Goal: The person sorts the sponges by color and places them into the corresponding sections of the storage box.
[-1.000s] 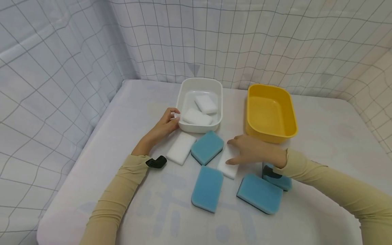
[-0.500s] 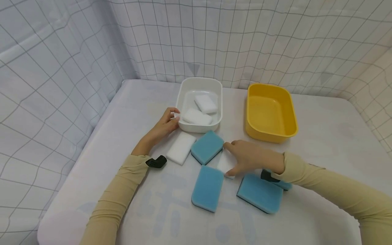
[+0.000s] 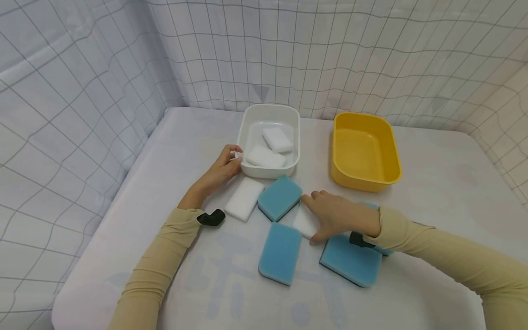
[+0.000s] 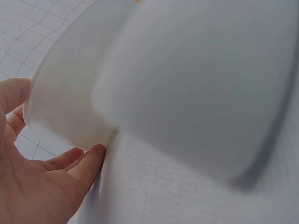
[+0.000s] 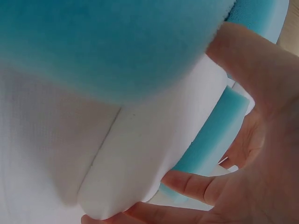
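My left hand [image 3: 220, 169] holds the left side of a white plastic tub [image 3: 269, 173], some fingers at the rim and others lower on the wall [image 4: 70, 112]. Two white sponges [image 3: 277, 140] lie inside it. My right hand [image 3: 336, 213] spans a flat white sponge [image 3: 304, 222] on the table; in the right wrist view thumb and fingertips meet opposite ends of this white sponge [image 5: 149, 144]. Part of it is hidden under the hand. A blue sponge [image 3: 279, 198] lies just left of it, and another white sponge [image 3: 244, 199] sits in front of the tub.
A yellow tub [image 3: 365, 183] stands at the back right. More blue sponges lie nearer: one [image 3: 280, 254] in the middle, another [image 3: 352, 263] below the right wrist, and one [image 3: 385, 251] partly covered by the right forearm. Grid-patterned cloth walls [image 3: 247, 55] surround the table.
My right hand has come down and slightly nearer over the white sponge, its thumb and fingers now at the sponge's ends. The left hand has stayed at the white tub.
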{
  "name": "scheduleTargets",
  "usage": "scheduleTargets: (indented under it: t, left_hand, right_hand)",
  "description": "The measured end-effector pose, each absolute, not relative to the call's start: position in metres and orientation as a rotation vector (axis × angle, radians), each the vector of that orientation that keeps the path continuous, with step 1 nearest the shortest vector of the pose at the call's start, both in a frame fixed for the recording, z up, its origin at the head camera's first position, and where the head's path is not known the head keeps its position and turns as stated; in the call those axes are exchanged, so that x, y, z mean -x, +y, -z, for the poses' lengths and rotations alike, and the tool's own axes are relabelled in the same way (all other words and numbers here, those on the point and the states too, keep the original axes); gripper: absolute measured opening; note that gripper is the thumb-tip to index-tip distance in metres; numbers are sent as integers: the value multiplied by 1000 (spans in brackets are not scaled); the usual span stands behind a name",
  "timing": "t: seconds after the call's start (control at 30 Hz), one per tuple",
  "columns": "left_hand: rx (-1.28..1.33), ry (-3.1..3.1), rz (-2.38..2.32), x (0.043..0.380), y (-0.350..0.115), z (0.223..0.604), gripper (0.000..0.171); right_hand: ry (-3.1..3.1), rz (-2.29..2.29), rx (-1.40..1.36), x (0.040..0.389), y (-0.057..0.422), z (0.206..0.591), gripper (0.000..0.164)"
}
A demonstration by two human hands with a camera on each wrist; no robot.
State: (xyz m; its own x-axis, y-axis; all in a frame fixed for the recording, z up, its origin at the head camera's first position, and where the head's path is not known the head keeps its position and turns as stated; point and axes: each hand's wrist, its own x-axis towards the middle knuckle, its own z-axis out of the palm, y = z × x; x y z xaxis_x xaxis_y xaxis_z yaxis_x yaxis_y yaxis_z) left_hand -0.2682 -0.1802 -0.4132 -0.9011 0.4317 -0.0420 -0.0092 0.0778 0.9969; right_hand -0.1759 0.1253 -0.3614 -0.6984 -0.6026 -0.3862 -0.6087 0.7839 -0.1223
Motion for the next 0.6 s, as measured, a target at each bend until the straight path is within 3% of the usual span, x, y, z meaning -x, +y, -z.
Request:
scheduleTargets:
  t: [0.6]
  left_hand:
    - [-398,2040,-1886,267,-179,413,26]
  right_hand:
    - [2597,-14,899,175,131,354,86]
